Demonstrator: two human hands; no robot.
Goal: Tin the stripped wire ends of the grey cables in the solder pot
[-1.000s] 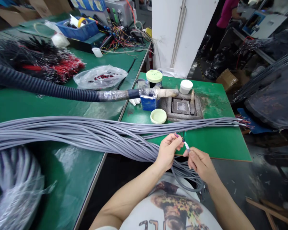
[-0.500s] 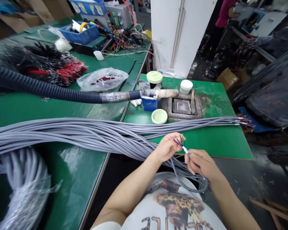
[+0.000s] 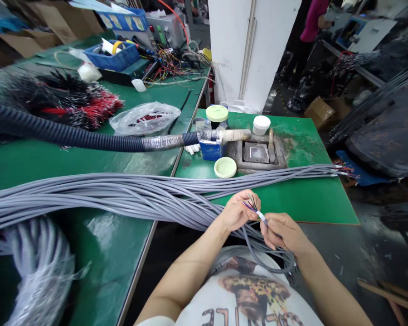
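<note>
My right hand [image 3: 281, 233] pinches the stripped end of a grey cable [image 3: 255, 253] just below its white sleeve. My left hand [image 3: 237, 211] has its fingertips closed on the thin coloured wires [image 3: 250, 204] that fan out of that end. The cable loops down past my lap and back up. Both hands hover over the near edge of the small green table [image 3: 302, 199], just in front of a thick bundle of grey cables [image 3: 122, 194] lying across both tables.
A dark corrugated hose [image 3: 71, 136] runs to a blue block beside a metal solder pot [image 3: 258, 153]. Round lidded jars [image 3: 218, 114] and a lid [image 3: 225, 167] stand around it. A plastic bag, red-black wire bundles and a blue bin sit further back. A person stands at far right.
Both hands have shifted slightly down and toward me with the cable end. The coloured wires now spread out more between my left fingertips.
</note>
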